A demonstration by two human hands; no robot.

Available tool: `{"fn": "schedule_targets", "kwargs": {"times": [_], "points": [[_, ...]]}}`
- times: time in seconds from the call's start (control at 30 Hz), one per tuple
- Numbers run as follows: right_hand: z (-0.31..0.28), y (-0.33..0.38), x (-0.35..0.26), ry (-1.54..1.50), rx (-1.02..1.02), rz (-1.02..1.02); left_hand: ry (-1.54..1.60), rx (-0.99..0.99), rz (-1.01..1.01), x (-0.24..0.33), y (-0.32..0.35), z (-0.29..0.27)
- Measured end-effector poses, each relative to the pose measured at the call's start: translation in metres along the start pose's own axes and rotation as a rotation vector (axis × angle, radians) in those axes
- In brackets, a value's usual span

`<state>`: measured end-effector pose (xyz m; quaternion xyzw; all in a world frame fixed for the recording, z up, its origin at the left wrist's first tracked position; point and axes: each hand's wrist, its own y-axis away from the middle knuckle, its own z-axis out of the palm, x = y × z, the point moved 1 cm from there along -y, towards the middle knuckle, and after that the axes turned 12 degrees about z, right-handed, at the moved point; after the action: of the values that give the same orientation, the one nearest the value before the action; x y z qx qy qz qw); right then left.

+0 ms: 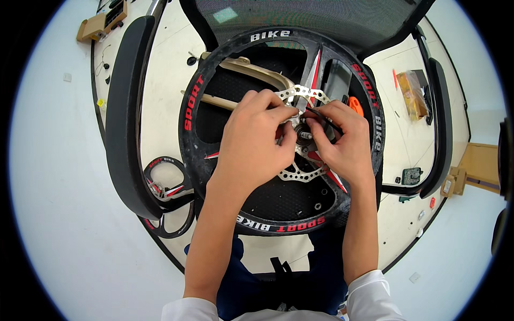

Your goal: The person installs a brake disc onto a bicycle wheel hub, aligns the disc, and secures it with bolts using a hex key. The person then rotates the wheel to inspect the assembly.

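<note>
Both hands meet at the hub (pixel 304 135) in the middle of the wheel (pixel 199 155). The left hand (pixel 251 144) pinches the disc (pixel 306 93) by the hub, and the right hand (pixel 342 142) pinches a thin black tool (pixel 323 117) just above it. Behind the wheel is a chair (pixel 126 107).

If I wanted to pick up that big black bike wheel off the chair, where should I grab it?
Probably by the tyre, one hand on each side, coming in from the left and right edges. The wheel lies flat on the chair, so its rim is open all round, while both hands are busy at the metal disc in the middle.
</note>
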<state>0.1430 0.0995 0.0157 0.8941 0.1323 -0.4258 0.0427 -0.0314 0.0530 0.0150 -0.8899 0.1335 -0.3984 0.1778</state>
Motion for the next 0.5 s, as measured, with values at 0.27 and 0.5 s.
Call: {"fn": "schedule_targets", "kwargs": {"times": [0.27, 0.5], "points": [[-0.006, -0.013, -0.006, 0.105, -0.104, -0.14, -0.054, 0.132, -0.085, -0.016, 0.003, -0.004], [-0.011, -0.019, -0.014, 0.186, -0.198, -0.112, 0.048, 0.143, -0.155, -0.018, 0.006, -0.016]]}}
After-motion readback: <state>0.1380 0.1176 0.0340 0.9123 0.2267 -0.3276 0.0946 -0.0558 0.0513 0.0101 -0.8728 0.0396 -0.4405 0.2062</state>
